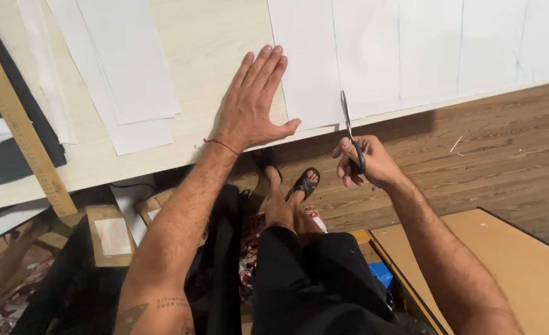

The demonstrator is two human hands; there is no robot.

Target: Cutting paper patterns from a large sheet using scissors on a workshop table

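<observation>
Two hands work at the near edge of a pale wooden worktop, which stands over a brown plank floor. Loose white paper sheets lie on the worktop at the left, beside a long wooden ruler that runs slantwise over dark cloth. The big white sheet, ruled with faint blue lines, reaches the worktop's edge and slightly past it. The left hand lies flat, fingers straight and close together, its thumb spread onto the sheet's near left corner. The right hand is off the edge, over open floor, its fingers curled through the black handles of the scissors. The scissors' long axis runs nearly straight away from the person, tips pointing onto the sheet, blades almost closed at a blue line. Below, a tan board lies to the right of the sandalled feet.
</observation>
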